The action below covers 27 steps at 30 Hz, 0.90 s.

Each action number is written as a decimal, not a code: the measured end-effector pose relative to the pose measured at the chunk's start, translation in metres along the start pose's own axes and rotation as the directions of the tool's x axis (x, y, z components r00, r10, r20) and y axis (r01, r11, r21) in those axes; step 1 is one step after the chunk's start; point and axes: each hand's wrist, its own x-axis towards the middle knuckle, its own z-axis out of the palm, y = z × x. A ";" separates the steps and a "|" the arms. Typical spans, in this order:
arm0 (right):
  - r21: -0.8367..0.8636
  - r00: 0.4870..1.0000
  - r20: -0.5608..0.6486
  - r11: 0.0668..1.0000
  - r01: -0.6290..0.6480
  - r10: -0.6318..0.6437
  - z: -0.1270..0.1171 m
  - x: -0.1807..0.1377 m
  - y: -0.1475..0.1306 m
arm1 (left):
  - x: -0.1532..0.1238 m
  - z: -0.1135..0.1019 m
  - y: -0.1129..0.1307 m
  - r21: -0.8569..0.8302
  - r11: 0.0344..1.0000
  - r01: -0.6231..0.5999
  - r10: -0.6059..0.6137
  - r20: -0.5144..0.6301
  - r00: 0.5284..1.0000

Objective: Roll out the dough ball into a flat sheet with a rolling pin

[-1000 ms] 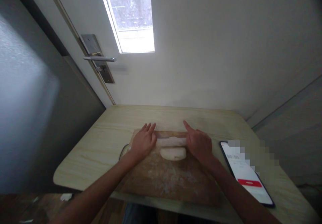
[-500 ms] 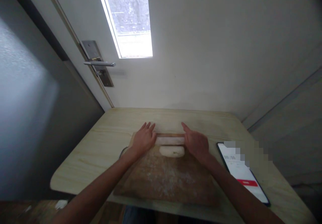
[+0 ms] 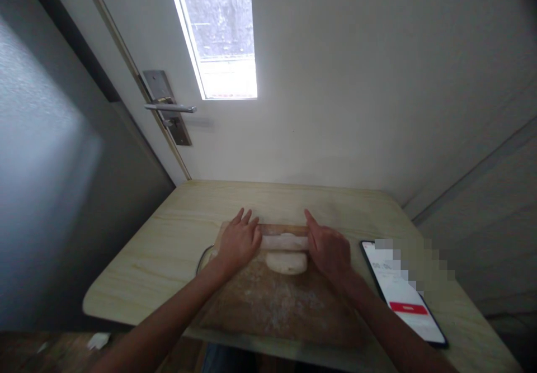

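I have the dough (image 3: pixel 287 263) toward the far edge of the board, a pale, smooth, soft-looking slab with rounded ends. The rolling pin (image 3: pixel 285 242), a whitish cylinder, lies across it, a thin pale lip showing beyond. The wooden board (image 3: pixel 277 311) is brown and dusted with streaky white powder.

My left hand (image 3: pixel 239 241) rests over the pin's left end, its grip spread, fingers stretched toward the desk's far edge. My right hand (image 3: pixel 330 247) covers the other end, index finger extended; its underside is hidden, so I cannot tell whether that grip is clamped.

The board's near edge sits just beside the front edge of the desk (image 3: pixel 138 250). Pale wood grain gives me broad room toward the rounded left corner, less beyond my fingertips. Near the right edge, a lit phone (image 3: pixel 403 289) limits space beside my right forearm.
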 end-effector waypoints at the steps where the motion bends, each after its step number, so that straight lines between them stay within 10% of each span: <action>1: 0.026 0.998 -0.049 0.999 0.044 -0.043 0.000 -0.010 0.001 | -0.008 0.000 0.001 -0.007 1.000 -0.016 0.016 -0.011 1.000; 11: -0.038 0.999 0.014 0.998 -0.048 0.049 -0.001 0.000 0.000 | 0.008 0.001 0.006 -0.034 0.996 0.080 -0.080 0.014 0.997; 17: 0.077 0.962 -0.223 0.981 0.181 -0.160 0.000 -0.029 0.002 | -0.026 0.011 0.002 -0.034 0.995 -0.089 0.086 -0.073 0.994; 23: -0.028 1.000 0.011 1.000 -0.014 0.014 0.000 0.005 0.000 | 0.008 0.005 0.006 -0.011 0.998 0.062 -0.062 0.000 0.998; 27: 0.038 0.989 -0.087 0.992 0.120 -0.117 -0.001 -0.020 0.002 | -0.015 0.005 0.004 -0.014 0.999 -0.050 0.050 -0.027 0.998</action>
